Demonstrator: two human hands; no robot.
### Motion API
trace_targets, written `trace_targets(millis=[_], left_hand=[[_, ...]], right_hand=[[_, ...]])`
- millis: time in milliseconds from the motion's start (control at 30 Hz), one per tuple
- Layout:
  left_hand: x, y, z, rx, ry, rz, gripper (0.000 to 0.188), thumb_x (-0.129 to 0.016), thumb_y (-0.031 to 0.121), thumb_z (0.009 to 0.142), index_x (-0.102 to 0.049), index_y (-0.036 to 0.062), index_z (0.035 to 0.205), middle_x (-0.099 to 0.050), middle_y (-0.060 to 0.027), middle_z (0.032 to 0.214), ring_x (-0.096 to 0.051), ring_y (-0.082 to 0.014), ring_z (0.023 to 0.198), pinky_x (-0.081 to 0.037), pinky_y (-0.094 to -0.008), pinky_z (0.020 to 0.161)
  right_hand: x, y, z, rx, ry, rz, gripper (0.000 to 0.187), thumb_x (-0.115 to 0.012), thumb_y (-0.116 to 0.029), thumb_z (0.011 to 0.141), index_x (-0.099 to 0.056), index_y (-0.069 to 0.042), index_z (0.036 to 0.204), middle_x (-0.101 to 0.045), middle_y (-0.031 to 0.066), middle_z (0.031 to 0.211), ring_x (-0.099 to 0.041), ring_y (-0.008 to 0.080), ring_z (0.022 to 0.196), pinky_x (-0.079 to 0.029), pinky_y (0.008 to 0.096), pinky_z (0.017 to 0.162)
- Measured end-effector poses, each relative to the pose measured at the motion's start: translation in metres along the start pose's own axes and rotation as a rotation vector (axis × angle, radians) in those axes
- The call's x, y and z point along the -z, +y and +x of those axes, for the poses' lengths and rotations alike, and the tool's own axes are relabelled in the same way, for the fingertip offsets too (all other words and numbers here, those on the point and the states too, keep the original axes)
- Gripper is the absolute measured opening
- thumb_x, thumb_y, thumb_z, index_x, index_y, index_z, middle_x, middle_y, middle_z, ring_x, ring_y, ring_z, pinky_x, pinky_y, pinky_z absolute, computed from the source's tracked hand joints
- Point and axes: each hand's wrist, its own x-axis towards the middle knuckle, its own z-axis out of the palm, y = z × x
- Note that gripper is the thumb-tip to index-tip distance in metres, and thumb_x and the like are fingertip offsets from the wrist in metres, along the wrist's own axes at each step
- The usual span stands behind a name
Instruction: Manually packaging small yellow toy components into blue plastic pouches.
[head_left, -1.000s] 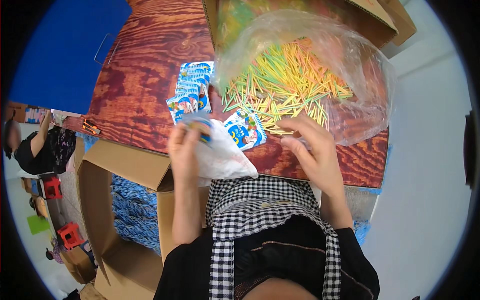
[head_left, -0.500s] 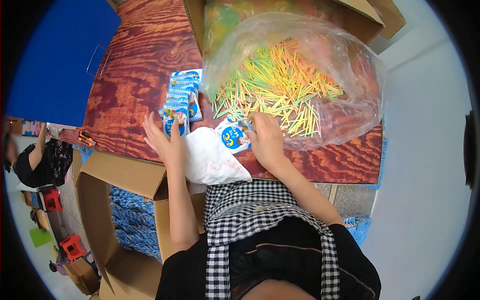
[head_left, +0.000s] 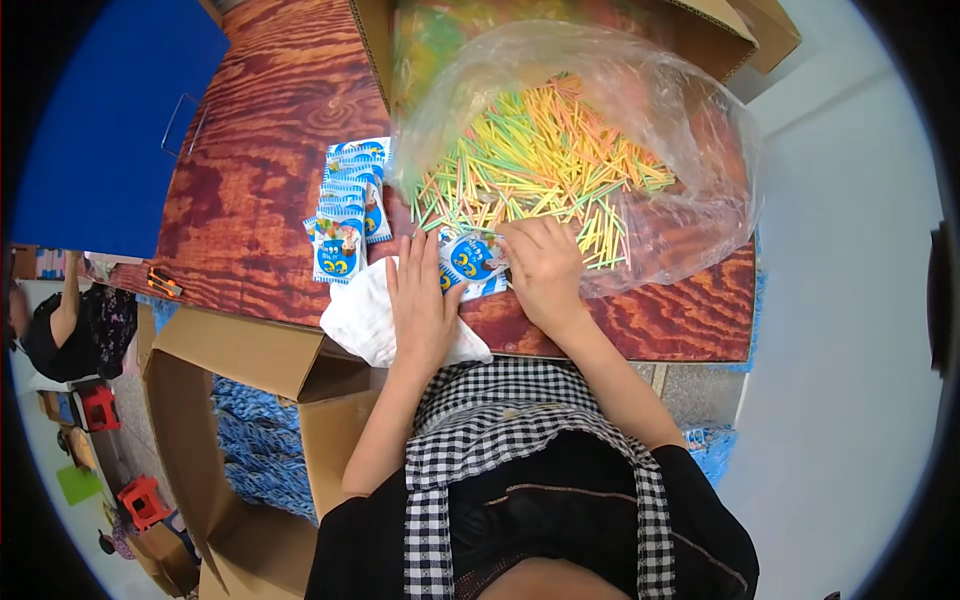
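Note:
A small blue-and-white packet [head_left: 470, 257] lies near the table's front edge, between my two hands. My left hand [head_left: 422, 305] is open, its straight fingers lying over a crumpled white cloth [head_left: 358, 315] and reaching the packet's left edge. At the packet's right side, my right hand [head_left: 548, 272] has bent fingers closed on its edge; the fingertips are partly hidden. An overlapping row of similar packets [head_left: 340, 243] lies to the left. Behind my hands, thin yellow, green and pink sticks [head_left: 545, 150] spill from a clear plastic bag [head_left: 695, 235].
A cardboard box [head_left: 715, 50] stands behind the bag on the wood-patterned table [head_left: 255, 190]. At far left are a blue panel [head_left: 110, 130] and an orange cutter [head_left: 164, 283]. Below the table's left edge, an open carton [head_left: 235, 345] holds blue packaging. Another person [head_left: 65, 330] is beyond.
My left hand has moved right, from the packet row to the single packet. The row's front packet now shows uncovered. My right hand stays at the single packet, with its fingers lower.

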Motion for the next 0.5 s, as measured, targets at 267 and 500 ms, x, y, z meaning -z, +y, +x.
trace_targets(millis=[267, 500], left_hand=[[0.037, 0.018, 0.017, -0.097, 0.188, -0.314, 0.050, -0.062, 0.008, 0.082, -0.049, 0.0024, 0.129, -0.048, -0.0170, 0.133, -0.039, -0.0343, 0.129, -0.019, -0.0488, 0.111], [0.023, 0.013, 0.021, -0.014, 0.240, -0.548, 0.011, -0.065, 0.004, 0.082, -0.057, -0.0024, 0.079, -0.054, -0.0117, 0.073, -0.054, -0.0248, 0.067, -0.041, -0.0327, 0.059]], right_hand=[[0.013, -0.006, 0.006, -0.059, 0.078, 0.192, 0.011, -0.063, 0.002, 0.076, -0.063, -0.001, 0.086, -0.061, 0.0113, 0.082, -0.056, 0.0295, 0.080, -0.044, 0.0372, 0.072], [0.010, -0.019, 0.003, -0.349, -0.083, 0.550, 0.009, -0.066, -0.005, 0.081, -0.062, 0.001, 0.087, -0.060, 0.0085, 0.078, -0.056, 0.0179, 0.072, -0.044, 0.0300, 0.065]])
